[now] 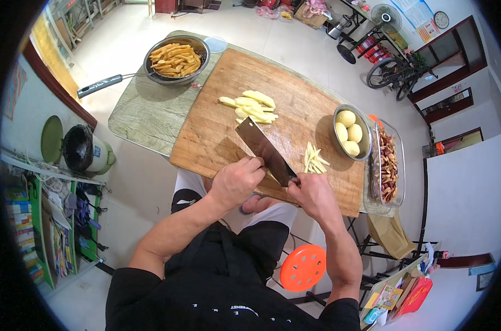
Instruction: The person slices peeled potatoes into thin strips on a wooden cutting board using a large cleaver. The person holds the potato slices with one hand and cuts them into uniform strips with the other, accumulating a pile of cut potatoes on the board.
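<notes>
My right hand (312, 193) grips a cleaver (264, 148) by its handle, near the front edge of the wooden cutting board (211, 127). The broad blade slants up and to the left across the board. Left of the blade, my left hand (238, 179) has its fingers curled down against the board, close to the steel; whatever lies under them is hidden. Beyond the blade's tip lies a pile of thick pale potato sticks (253, 106). A smaller heap of thin potato strips (315, 159) rests to the right of the blade.
A metal bowl (366, 151) of peeled potatoes stands at the board's right, beside a clear tray (400, 165) of reddish-brown pieces. At the table's far left, a long-handled strainer (145, 62) holds fried-looking golden strips (176, 59). An orange stool (303, 267) is below on the right.
</notes>
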A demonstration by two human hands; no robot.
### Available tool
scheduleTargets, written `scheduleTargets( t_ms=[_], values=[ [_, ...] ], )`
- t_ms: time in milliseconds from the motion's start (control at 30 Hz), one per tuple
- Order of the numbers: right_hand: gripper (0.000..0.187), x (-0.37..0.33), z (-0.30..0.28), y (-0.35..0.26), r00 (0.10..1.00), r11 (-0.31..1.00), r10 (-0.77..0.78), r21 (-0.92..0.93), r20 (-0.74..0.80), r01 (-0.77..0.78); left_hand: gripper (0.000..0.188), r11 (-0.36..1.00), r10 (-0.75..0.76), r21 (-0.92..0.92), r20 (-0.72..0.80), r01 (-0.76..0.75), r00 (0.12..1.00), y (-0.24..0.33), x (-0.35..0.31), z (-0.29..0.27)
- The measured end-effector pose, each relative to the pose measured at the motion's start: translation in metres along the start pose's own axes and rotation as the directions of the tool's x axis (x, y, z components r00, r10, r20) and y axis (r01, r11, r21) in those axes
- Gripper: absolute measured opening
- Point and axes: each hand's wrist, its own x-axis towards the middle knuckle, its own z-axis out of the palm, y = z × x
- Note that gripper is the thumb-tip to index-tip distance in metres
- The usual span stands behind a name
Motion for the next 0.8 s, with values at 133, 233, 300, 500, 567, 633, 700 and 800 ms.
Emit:
scheduleTargets(
  t_ms=[133,233,300,500,567,633,700,800],
  values=[
    [0.03,-0.0002,-0.0025,-0.0079,1.0,1.0,0.029,0.005,0.011,-0.029,0.025,1.0,0.013,-0.017,-0.012,-0.013,1.0,-0.0014,-0.0009,0.0003],
    [0.031,0.0005,-0.0029,-0.0097,0.998,0.998,0.056,-0.012,0.018,-0.055,0.034,0.999,0.012,-0.047,0.017,-0.012,1.0,0.0005,0.0019,-0.0051],
    [0.032,0.0003,-0.0029,-0.01,0.998,0.998,0.06,-0.017,0.027,-0.06,0.038,0.999,0.007,-0.047,0.022,-0.006,1.0,-0.0009,0.0003,-0.0024],
    [0.032,-0.0024,-0.0028,-0.0089,0.998,0.999,0.05,0.002,0.029,-0.05,0.014,0.996,-0.017,-0.087,-0.021,0.016,1.0,0.004,0.0039,-0.0059],
    [0.032,-0.0039,-0.0024,-0.0071,0.999,0.999,0.043,0.015,0.027,-0.043,0.014,0.995,-0.021,-0.093,-0.024,0.018,1.0,0.0043,0.0042,-0.0063],
    [0.032,-0.0049,-0.0036,-0.0098,0.999,0.999,0.038,0.002,0.019,-0.038,0.014,0.996,-0.02,-0.09,-0.03,0.017,0.999,0.0036,0.0037,-0.0047],
    [0.032,-0.0061,-0.0042,-0.0104,1.0,1.0,0.029,-0.004,0.006,-0.029,0.025,0.997,-0.005,-0.072,-0.016,0.004,1.0,0.0017,0.003,-0.0045],
    [0.032,-0.0085,-0.0039,-0.0084,1.0,1.0,0.027,0.001,-0.013,-0.027,0.03,0.998,0.007,-0.066,-0.029,-0.009,1.0,-0.0006,0.0013,-0.0008]
  ],
)
